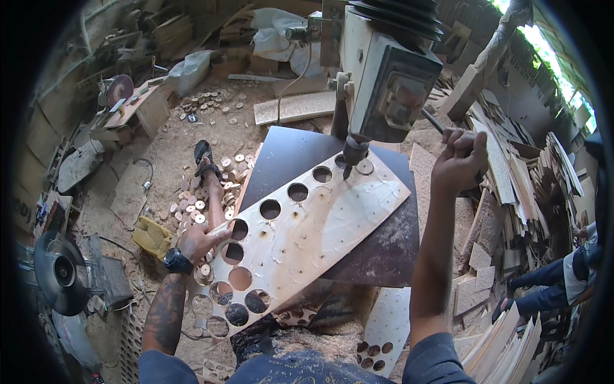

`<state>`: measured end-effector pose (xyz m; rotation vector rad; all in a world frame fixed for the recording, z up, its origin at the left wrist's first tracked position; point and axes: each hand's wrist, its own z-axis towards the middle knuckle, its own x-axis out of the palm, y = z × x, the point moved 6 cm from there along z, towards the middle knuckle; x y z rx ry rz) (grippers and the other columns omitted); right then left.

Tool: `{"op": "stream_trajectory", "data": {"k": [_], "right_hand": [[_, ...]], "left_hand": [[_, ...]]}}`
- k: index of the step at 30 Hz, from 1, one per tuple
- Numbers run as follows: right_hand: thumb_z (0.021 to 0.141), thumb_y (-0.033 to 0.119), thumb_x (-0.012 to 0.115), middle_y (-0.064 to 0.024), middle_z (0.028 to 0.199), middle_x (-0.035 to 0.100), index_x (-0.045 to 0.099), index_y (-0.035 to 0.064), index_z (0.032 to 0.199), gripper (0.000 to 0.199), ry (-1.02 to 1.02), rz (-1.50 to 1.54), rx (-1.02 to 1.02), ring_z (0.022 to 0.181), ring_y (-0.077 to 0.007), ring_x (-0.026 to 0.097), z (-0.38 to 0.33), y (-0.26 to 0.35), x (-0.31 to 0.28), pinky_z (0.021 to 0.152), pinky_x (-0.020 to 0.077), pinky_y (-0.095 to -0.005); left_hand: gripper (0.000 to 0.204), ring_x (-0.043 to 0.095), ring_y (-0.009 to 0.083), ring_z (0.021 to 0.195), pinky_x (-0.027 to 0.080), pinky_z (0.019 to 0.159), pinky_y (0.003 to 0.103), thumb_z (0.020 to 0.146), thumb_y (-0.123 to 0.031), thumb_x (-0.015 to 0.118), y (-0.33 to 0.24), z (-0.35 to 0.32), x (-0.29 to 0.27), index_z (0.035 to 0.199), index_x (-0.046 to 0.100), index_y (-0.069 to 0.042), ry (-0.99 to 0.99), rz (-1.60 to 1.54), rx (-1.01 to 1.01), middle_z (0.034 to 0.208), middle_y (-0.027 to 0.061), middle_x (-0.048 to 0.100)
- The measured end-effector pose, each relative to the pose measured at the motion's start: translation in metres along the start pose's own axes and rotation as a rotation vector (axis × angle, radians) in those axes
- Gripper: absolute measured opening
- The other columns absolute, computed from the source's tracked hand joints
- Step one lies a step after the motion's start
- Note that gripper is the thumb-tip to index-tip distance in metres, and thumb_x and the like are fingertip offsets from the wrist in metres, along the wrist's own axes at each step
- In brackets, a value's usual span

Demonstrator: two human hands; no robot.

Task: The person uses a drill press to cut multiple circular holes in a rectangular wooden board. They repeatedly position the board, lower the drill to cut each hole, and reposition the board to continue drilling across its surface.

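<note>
My left hand (197, 242) grips the left edge of a pale wooden board (313, 233), its fingers wrapped over the rim beside the cut holes. The board lies slanted on the dark table (374, 259) of a drill press (377, 77), with a row of round holes along its far edge and several more at its near left end. Raised on the right, my right hand (459, 157) is closed round the press's feed lever (433, 121). The chuck and bit (353, 155) hang over the board's far edge. Next to the bit, a round disc (364, 167) sits in its cut.
Cut discs (199, 205) are heaped on the dusty floor by my sandalled foot (206, 160). A yellow sponge-like block (152, 237) and a round fan (62, 270) are at left. Wood offcuts (505, 173) pile up at right, where another person's legs (543, 281) show.
</note>
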<state>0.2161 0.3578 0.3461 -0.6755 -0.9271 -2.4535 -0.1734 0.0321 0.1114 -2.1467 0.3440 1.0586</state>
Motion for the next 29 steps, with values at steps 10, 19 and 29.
{"op": "stream_trajectory", "data": {"k": [10, 19, 29], "right_hand": [[0.105, 0.02, 0.039, -0.0049, 0.057, 0.034, 0.041, 0.0042, 0.058, 0.049, 0.071, 0.018, 0.033, 0.059, -0.0179, 0.039, -0.025, -0.006, -0.018, 0.082, 0.0472, -0.0422], [0.106, 0.027, 0.036, -0.0035, 0.056, 0.032, 0.042, 0.0049, 0.061, 0.051, 0.147, -0.013, -0.068, 0.057, -0.0155, 0.034, -0.033, -0.007, -0.021, 0.084, 0.0467, -0.0415], [0.105, 0.035, 0.041, -0.0038, 0.053, 0.031, 0.041, 0.0071, 0.061, 0.052, -0.011, -0.01, 0.0, 0.055, -0.0166, 0.034, -0.015, -0.001, 0.001, 0.078, 0.0465, -0.0404]], "left_hand": [[0.073, 0.067, 0.0265, 0.071, 0.05, 0.065, 0.04, 0.074, -0.071, 0.07, 0.006, 0.003, 0.004, 0.084, 0.072, 0.001, 0.017, 0.028, -0.044, 0.077, 0.0155, 0.069], [0.075, 0.069, 0.0281, 0.076, 0.051, 0.07, 0.04, 0.075, -0.073, 0.068, 0.0, 0.002, 0.0, 0.088, 0.074, 0.0, 0.006, 0.06, -0.015, 0.08, 0.0162, 0.071], [0.072, 0.072, 0.0318, 0.086, 0.053, 0.08, 0.044, 0.075, -0.073, 0.067, -0.01, -0.014, 0.0, 0.09, 0.075, -0.003, -0.028, 0.098, -0.041, 0.085, 0.0194, 0.073]]}}
